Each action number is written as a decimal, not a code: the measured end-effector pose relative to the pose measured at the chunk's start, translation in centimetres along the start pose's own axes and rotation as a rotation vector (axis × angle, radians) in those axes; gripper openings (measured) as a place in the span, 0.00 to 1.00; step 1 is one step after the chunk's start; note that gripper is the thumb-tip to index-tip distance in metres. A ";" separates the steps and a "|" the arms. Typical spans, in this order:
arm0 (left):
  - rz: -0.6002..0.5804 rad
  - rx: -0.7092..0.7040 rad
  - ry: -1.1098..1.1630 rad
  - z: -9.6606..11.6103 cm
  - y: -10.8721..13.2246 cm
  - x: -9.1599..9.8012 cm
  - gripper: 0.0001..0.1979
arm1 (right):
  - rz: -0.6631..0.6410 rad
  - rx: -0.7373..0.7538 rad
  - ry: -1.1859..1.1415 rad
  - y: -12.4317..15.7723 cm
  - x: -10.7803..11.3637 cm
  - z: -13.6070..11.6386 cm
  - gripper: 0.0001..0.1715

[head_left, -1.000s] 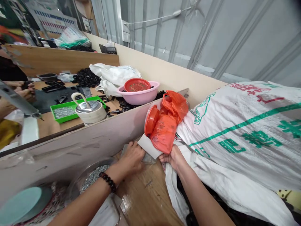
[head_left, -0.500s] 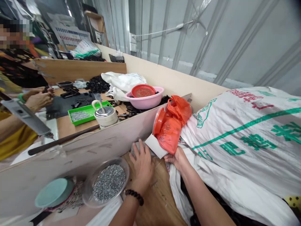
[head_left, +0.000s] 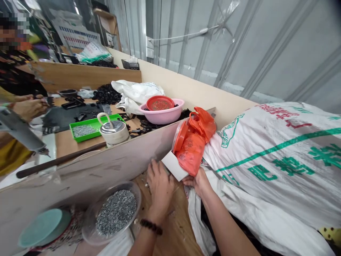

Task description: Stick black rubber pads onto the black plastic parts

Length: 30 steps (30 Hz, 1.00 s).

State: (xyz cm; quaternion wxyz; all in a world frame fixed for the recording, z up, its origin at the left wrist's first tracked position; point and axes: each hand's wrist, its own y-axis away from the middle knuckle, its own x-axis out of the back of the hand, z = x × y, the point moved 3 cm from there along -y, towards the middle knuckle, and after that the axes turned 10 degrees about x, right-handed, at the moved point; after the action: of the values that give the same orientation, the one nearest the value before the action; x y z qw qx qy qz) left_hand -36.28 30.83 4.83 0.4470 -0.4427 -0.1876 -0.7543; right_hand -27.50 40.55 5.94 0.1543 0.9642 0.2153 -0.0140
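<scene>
My right hand point(head_left: 196, 182) is closed at the lower edge of a small white box point(head_left: 174, 166), tilted against the low partition. An orange-red plastic bag point(head_left: 190, 153) and an orange-red lidded tub point(head_left: 179, 136) sit in it. My left hand point(head_left: 160, 186), with a dark bead bracelet point(head_left: 151, 226) at the wrist, is left of the box, by the partition's foot. Its fingers are bent and close together over something mostly hidden. Beside that hand stands a clear bowl point(head_left: 134, 193) of small metal pieces point(head_left: 116, 212).
A teal bowl point(head_left: 44, 227) stands at the lower left. White woven sacks point(head_left: 266, 149) bulge on the right. Beyond the partition point(head_left: 106, 167) are a green tray point(head_left: 85, 129), a lidded pot point(head_left: 114, 134), a pink basin point(head_left: 162, 115) and a co-worker's hands point(head_left: 30, 108).
My left hand's fingers have drawn together, and the grey object that showed beneath them is now mostly covered. My right hand stays at the box. The view has shifted slightly.
</scene>
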 end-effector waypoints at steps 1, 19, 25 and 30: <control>-0.003 0.050 0.033 -0.7 0.5 -0.2 0.30 | -0.003 0.006 -0.002 0.1 0.0 0.0 0.15; -0.137 0.332 0.516 -1.9 -0.5 -2.0 0.29 | 0.107 0.282 -0.046 0.0 -1.1 -0.1 0.15; -0.149 0.326 0.596 -2.7 -1.6 -1.5 0.29 | 0.115 0.300 -0.045 0.4 -1.6 -0.5 0.18; -0.150 0.253 0.644 -2.4 -2.0 -0.7 0.27 | 0.147 0.270 -0.056 0.0 -1.4 1.2 0.19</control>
State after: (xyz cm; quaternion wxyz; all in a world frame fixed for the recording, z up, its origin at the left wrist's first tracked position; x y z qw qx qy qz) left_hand -39.05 30.58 3.17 0.4779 -0.1084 -0.1609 -0.8567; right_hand -28.73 39.55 4.91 0.0298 0.9885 0.1361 -0.0586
